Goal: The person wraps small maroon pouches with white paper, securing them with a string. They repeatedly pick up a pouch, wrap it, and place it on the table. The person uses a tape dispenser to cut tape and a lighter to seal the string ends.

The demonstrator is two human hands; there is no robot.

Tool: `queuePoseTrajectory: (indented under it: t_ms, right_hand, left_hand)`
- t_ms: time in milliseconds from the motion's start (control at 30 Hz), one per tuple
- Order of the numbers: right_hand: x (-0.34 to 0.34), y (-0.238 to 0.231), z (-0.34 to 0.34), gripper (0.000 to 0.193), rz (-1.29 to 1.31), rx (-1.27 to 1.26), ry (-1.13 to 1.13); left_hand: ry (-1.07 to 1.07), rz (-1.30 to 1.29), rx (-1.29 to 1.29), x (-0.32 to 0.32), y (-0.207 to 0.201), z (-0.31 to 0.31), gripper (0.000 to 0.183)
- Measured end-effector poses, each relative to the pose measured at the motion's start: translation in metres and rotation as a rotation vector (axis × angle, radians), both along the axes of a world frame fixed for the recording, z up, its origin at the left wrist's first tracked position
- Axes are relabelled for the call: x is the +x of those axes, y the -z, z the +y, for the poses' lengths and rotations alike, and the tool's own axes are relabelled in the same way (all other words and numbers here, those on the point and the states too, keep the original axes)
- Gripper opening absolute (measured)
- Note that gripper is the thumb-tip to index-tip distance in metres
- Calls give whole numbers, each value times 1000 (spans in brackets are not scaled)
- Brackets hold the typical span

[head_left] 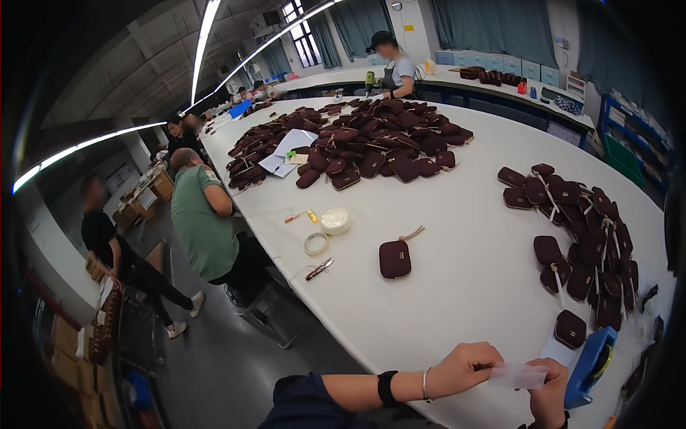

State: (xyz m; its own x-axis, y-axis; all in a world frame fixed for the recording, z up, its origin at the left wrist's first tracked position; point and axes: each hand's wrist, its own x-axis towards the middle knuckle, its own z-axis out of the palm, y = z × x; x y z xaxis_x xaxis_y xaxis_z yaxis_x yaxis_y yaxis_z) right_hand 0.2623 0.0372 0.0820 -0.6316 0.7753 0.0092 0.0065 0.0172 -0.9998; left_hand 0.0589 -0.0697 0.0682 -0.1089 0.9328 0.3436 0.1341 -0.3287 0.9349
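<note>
Near the front edge of the table, a whitish, translucent strip (516,377) is stretched between my two hands. My left hand (466,369) pinches its left end, and my right hand (549,393) grips the other end. Close beside my right hand stands a blue tape dispenser (590,366). Just beyond it lies a dark brown zippered pouch (570,329), partly over a white sheet (557,352). Another dark brown pouch (395,259) with a beige cord lies by itself in the middle of the table.
Brown pouches with white strips form a pile (593,243) at right; a larger pouch heap (386,139) fills the far side. Snips (319,269), a tape roll (316,244) and a white round roll (335,221) lie left. A person in green (200,222) sits at the left edge.
</note>
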Motion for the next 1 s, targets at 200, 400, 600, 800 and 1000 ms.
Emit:
queuePoseTrajectory:
  t_ms: [200,400,600,800,1000]
  right_hand:
    - [-9,-6,-11,9,23,61,57]
    - [-12,-26,-15,6,63,5,35]
    - [-10,-19,-5,10,6,154,-199]
    - [2,-29,-6,11,-54,68,-136]
    - [5,-36,0,10,-32,-319,-246]
  left_hand:
    - [-6,-142,-96,0,-5,-6,6]
    - [-43,26,-30,2,-15,2,10]
    - [-60,417,-44,-12,-22,-4,15]
    - [-23,518,55,-3,-25,3,19]
    - [-72,332,16,-6,-19,0,19]
